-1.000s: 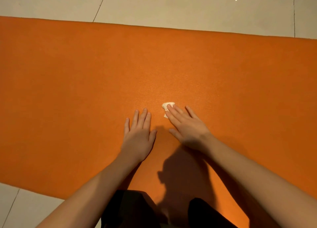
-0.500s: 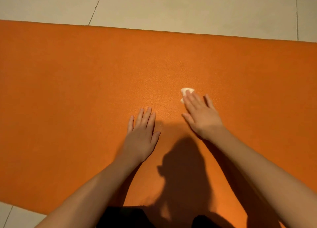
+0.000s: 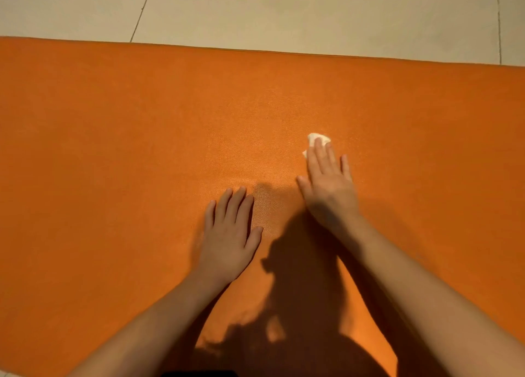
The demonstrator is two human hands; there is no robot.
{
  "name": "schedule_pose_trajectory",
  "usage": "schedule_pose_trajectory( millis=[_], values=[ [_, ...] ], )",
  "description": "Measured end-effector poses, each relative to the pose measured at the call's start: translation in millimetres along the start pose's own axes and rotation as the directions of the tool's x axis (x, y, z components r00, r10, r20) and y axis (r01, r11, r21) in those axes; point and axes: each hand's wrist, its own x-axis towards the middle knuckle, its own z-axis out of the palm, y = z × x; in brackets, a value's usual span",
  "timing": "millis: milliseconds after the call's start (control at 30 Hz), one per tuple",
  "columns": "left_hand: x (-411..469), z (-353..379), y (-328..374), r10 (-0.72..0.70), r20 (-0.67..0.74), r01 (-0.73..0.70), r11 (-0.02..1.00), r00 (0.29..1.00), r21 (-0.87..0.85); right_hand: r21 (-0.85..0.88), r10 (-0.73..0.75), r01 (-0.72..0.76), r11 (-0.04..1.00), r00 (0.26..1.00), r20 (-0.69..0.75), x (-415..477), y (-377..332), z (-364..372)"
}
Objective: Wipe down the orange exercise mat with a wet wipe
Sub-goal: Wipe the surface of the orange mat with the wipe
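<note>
Mid-wipe step: right hand (image 3: 326, 183) grip lay flat open, straight fingers pressing the wadded wet wipe (image 3: 318, 138) onto the orange mat (image 3: 113, 149) mid-width, left hand (image 3: 230, 229) flat and empty beside it; the next stroke likely needed steady pressure over unwiped areas.

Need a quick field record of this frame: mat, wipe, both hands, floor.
mat: orange exercise mat, laid flat on tiled floor
wipe: small white wet wipe, on the mat, partly under fingertips
right hand: right hand flat, fingers straight, pressing the wipe
left hand: left hand palm down on the mat, apart from the wipe
</note>
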Motion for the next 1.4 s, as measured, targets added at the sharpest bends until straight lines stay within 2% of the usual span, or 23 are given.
schedule_pose_trajectory(
  millis=[67,133,200,300,367,433,500,567,633,700,767,800,833,900,933,1000,1067,1133,1167,1200,1300,1333,1400],
  values=[
    [14,-5,-1,-0.002,-0.028,0.001,0.999,1.0,-0.033,0.019,-0.213,0.213,0.977,0.977,-0.004,-13,-10,8],
    [36,-10,-2,-0.011,-0.026,0.01,0.999,1.0,-0.045,-0.062,-0.395,0.396,0.916,0.918,0.031,-13,0,11],
    [55,-12,-7,-0.017,0.025,0.018,0.999,1.0,-0.041,-0.08,-0.337,0.338,0.938,0.941,0.029,-2,14,5],
    [61,-7,-12,0.002,0.076,-0.001,1.0,0.997,-0.002,-0.012,-0.02,0.019,1.0,0.994,-0.106,12,25,1],
    [58,-5,-12,0.012,0.067,-0.014,1.0,0.998,0.023,0.017,0.048,-0.047,0.999,0.992,-0.117,12,12,5],
    [59,-4,-10,0.01,0.056,-0.012,1.0,0.998,0.029,0.032,-0.101,0.103,0.994,0.992,-0.075,4,1,8],
    [65,-6,-11,0.013,0.029,-0.014,1.0,0.999,0.019,-0.027,-0.317,0.317,0.948,0.948,-0.002,-2,4,10],
    [72,-9,-12,0.021,-0.016,-0.021,0.999,1.0,-0.034,-0.091,-0.403,0.407,0.909,0.913,0.058,1,17,2],
    [85,-13,-11,0.027,-0.04,-0.03,0.997,0.999,-0.075,-0.098,-0.308,0.307,0.947,0.951,-0.002,12,31,-5],
    [104,-17,-10,0.018,-0.04,-0.021,0.997,0.999,-0.069,-0.083,-0.081,0.075,0.994,0.995,-0.065,22,36,-8],
    [125,-21,-10,-0.009,-0.03,0.007,0.999,1.0,-0.054,-0.043,0.052,-0.056,0.998,0.994,-0.092,28,22,-5],
    [132,-21,-12,-0.015,-0.01,0.015,0.999,1.0,-0.04,-0.005,0.028,-0.028,1.0,0.995,-0.092,27,10,-4],
    [136,-20,-15,-0.011,0.009,0.011,1.0,1.0,-0.016,0.014,-0.064,0.065,0.998,0.994,-0.085,25,1,-2],
    [138,-16,-22,0.025,0.01,-0.025,0.999,1.0,0.038,-0.052,-0.293,0.29,0.956,0.955,-0.054,20,-5,4],
    [137,-14,-25,0.04,-0.004,-0.039,0.998,0.999,0.053,-0.102,-0.358,0.354,0.93,0.933,-0.029,22,-1,4],
    [135,-10,-26,0.045,-0.026,-0.044,0.997,0.999,0.062,-0.143,-0.349,0.341,0.929,0.936,-0.037,35,15,-2],
    [135,-9,-25,0.04,-0.036,-0.038,0.998,0.999,0.059,-0.09,-0.168,0.158,0.983,0.978,-0.124,51,29,-11],
    [135,-9,-25,0.042,-0.043,-0.04,0.998,0.998,0.05,-0.02,0.039,-0.043,0.999,0.987,-0.158,64,32,-16],
    [135,-9,-26,0.045,-0.048,-0.043,0.998,0.998,0.044,-0.006,0.078,-0.08,0.997,0.985,-0.154,65,27,-17],
    [135,-9,-26,0.049,-0.053,-0.047,0.998,0.997,0.039,0.0,0.054,-0.054,0.999,0.988,-0.146,63,20,-16],
    [135,-10,-27,0.053,-0.055,-0.052,0.998,0.997,0.029,-0.032,-0.228,0.227,0.973,0.972,-0.057,50,11,-13],
    [135,-10,-27,0.055,-0.053,-0.054,0.998,0.997,0.029,-0.062,-0.283,0.281,0.958,0.959,-0.021,52,17,-14],
    [135,-11,-28,0.056,-0.051,-0.055,0.998,0.997,0.03,-0.117,-0.241,0.233,0.965,0.969,-0.05,65,32,-21]
  ],
)
